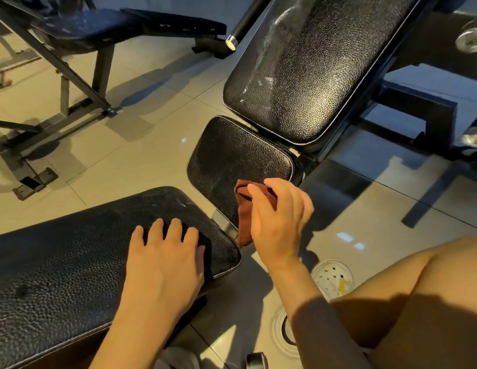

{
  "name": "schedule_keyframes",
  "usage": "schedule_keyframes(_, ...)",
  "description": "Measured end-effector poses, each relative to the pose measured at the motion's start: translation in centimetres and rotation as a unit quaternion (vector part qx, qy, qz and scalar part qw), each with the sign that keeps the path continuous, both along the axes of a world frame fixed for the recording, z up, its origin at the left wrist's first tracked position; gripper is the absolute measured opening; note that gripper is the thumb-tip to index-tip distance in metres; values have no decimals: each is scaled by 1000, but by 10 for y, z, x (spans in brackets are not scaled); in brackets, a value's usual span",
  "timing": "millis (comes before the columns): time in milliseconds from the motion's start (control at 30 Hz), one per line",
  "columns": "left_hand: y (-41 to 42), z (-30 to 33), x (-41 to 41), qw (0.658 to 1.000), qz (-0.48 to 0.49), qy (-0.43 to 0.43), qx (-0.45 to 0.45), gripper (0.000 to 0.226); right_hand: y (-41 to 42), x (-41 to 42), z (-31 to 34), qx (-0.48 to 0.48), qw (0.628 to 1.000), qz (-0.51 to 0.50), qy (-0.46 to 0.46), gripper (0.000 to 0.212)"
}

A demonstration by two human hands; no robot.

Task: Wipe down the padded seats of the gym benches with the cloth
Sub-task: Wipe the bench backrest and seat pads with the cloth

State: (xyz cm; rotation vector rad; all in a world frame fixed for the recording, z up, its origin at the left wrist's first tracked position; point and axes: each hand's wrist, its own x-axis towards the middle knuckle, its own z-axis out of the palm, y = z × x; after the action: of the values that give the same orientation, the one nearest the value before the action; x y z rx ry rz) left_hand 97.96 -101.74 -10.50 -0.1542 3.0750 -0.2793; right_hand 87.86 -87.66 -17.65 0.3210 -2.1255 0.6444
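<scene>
A folded rust-brown cloth hangs from my right hand, which grips it at the near edge of a small black padded seat. Behind that seat rises a long black back pad with pale streaks on it. My left hand rests flat, fingers spread, on the end of another black padded bench at the lower left. A metal bracket shows in the gap between that bench and the small seat.
A third bench with a dark frame stands at the upper left on the tiled floor. Chrome pegs stick out at the right edge. A round floor drain lies beside my bare knee.
</scene>
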Motion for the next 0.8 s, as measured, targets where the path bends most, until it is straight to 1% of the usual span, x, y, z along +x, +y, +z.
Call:
schedule_keyframes(67, 0, -1, -1, 1000, 2, 6, 7, 51, 9, -2, 11, -20, 1000, -12, 8, 20)
schedule_keyframes(167, 0, -2, -3, 1000, 10, 13, 12, 40, 21, -10, 44, -96, 994, 18, 51, 23)
schedule_keyframes(233, -1, -3, -4, 1000, 8, 18, 12, 37, 18, -15, 75, -142, 984, 45, 95, 19)
schedule_keyframes(267, -1, -4, -4, 1000, 4, 19, 12, 37, 14, -17, 86, -147, 982, 56, 104, 17)
schedule_keyframes(300, -1, -4, -4, 1000, 0, 19, 11, 38, 8, -19, 93, -131, 984, 69, 94, 18)
schedule_keyframes(333, -2, -5, -4, 1000, -4, 21, 10, 40, 3, -21, 92, -94, 990, 92, 58, 22)
schedule_keyframes(367, -2, -5, -4, 1000, -4, 21, 11, 44, -2, -22, 86, -34, 992, 122, 2, 27)
schedule_keyframes(400, -2, -5, -4, 1000, -4, 20, 14, 48, -7, -22, 75, 47, 987, 141, -59, 34)
schedule_keyframes(433, -2, -5, -3, 1000, -1, 20, 17, 50, -10, -19, 59, 138, 974, 139, -111, 39)
schedule_keyframes(467, -2, -5, -3, 1000, 0, 21, 18, 51, -12, -15, 45, 217, 958, 122, -143, 45)
schedule_keyframes(500, -2, -4, -3, 1000, 0, 20, 21, 51, -12, -9, 33, 276, 943, 102, -158, 50)
schedule_keyframes(533, -2, -4, -3, 1000, -2, 19, 22, 52, -11, -1, 24, 313, 932, 85, -163, 54)
schedule_keyframes(567, -2, -4, -3, 1000, -4, 18, 22, 53, -8, 6, 18, 330, 927, 75, -161, 56)
schedule_keyframes(600, -2, -4, -3, 1000, -6, 21, 22, 54, -4, 14, 13, 330, 928, 70, -159, 56)
schedule_keyframes(667, -4, -3, -1, 999, -2, 21, 24, 52, 5, 24, 4, 289, 941, 54, -169, 60)
schedule_keyframes(733, -4, -3, 0, 999, 2, 26, 18, 42, 11, 29, 0, 224, 957, 29, -184, 62)
schedule_keyframes(800, -4, -2, 0, 999, 3, 41, 7, 28, 10, 22, 3, 153, 971, 7, -181, 65)
